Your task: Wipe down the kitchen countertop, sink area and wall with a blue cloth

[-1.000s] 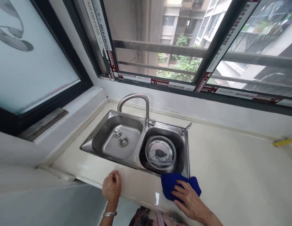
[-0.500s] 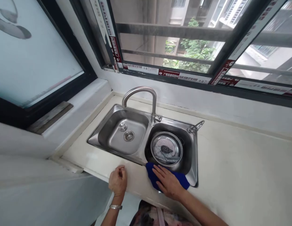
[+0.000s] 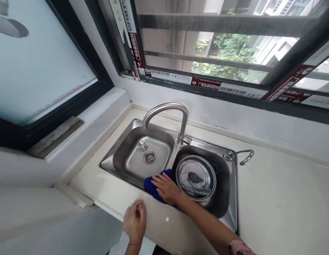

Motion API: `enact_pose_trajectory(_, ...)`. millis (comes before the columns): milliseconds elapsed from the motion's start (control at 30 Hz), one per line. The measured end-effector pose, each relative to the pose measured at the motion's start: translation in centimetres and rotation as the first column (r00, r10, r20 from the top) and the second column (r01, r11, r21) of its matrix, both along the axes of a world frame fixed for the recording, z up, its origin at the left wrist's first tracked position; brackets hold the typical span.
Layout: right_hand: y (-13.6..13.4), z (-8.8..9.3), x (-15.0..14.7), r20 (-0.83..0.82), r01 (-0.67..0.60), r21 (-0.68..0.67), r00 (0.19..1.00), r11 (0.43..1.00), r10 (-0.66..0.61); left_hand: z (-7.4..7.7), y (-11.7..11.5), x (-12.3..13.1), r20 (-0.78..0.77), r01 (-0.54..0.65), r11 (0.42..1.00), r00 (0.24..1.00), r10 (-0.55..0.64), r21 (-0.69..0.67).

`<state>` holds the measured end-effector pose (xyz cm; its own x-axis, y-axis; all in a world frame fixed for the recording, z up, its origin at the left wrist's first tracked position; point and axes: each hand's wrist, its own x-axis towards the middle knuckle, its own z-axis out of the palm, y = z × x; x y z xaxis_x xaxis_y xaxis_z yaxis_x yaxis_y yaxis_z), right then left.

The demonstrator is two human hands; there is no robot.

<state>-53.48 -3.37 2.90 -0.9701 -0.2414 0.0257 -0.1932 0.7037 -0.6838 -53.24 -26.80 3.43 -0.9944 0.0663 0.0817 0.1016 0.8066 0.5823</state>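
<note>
My right hand lies flat on a blue cloth, its fingers spread, pressing it on the front rim between the two basins. Part of the cloth is hidden under the palm. My left hand rests at the counter's front edge with its fingers curled in; nothing shows in it. The steel double sink is set into the pale counter. In its right basin sits a round metal strainer, holding a dark scouring pad and a grey, crumpled piece.
A curved faucet rises behind the sink's divider. A smaller spout stands at the right back corner. In the left basin, a round metal stopper lies near the drain. Behind the counter is a window with a dark frame.
My right hand has slid the blue cloth left along the front rim, from before the right basin to the divider. The left hand stays curled at the edge. The view has shifted slightly.
</note>
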Motion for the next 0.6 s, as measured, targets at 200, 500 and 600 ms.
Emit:
enact_pose_trajectory(200, 1.3, -2.0, -5.1, -0.128, 0.221, 0.107, 0.970, 0.969, -0.207, -1.0, -1.1, -0.1, -0.117, 0.087, 0.995, 0.989, -0.094, -0.058)
enact_pose_trajectory(500, 9.8, -2.2, -11.4, -0.203, 0.347, 0.176, 0.929, 0.921, -0.311, -1.3, -1.3, 0.0, -0.020, 0.048, 0.999, 0.999, -0.048, -0.020)
enact_pose_trajectory(600, 11.7, -1.6, -12.9, -0.195, 0.327, 0.200, 0.937, 0.923, -0.290, -0.7, -0.9, 0.1, 0.068, -0.037, 0.999, 0.997, 0.040, -0.040)
